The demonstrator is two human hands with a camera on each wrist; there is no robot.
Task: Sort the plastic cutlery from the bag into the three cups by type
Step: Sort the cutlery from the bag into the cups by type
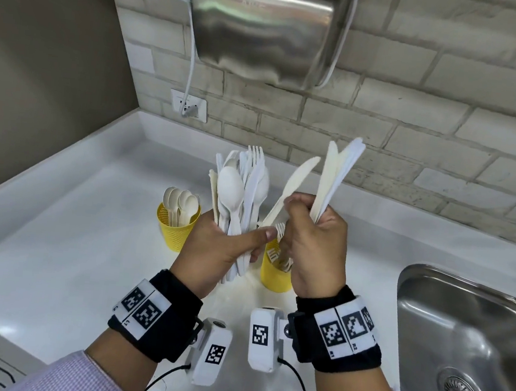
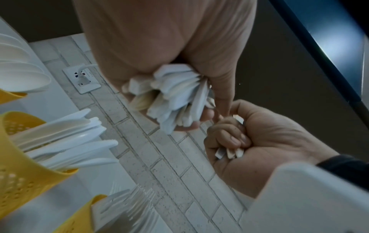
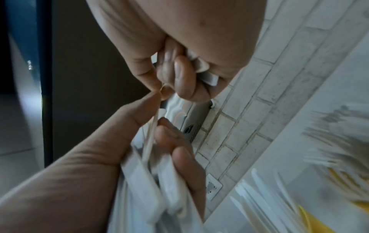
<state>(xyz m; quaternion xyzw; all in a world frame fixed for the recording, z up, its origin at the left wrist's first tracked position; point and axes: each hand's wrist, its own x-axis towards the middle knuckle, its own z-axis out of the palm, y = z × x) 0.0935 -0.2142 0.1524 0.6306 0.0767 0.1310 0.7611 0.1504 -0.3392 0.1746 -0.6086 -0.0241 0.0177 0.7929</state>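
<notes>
My left hand grips a mixed bundle of white and cream cutlery, spoons and forks standing upright. My right hand holds several knives in its fist, and its fingertips pinch one more cream knife that still reaches down to the left thumb. A yellow cup of spoons stands at the left; a yellow cup of forks sits under the hands. The third yellow cup, holding knives, shows only in the left wrist view. No bag is in view.
A steel sink lies at the right of the white counter. A steel wall unit hangs on the brick wall above, and its cord runs to an outlet. A dark wall closes the left side.
</notes>
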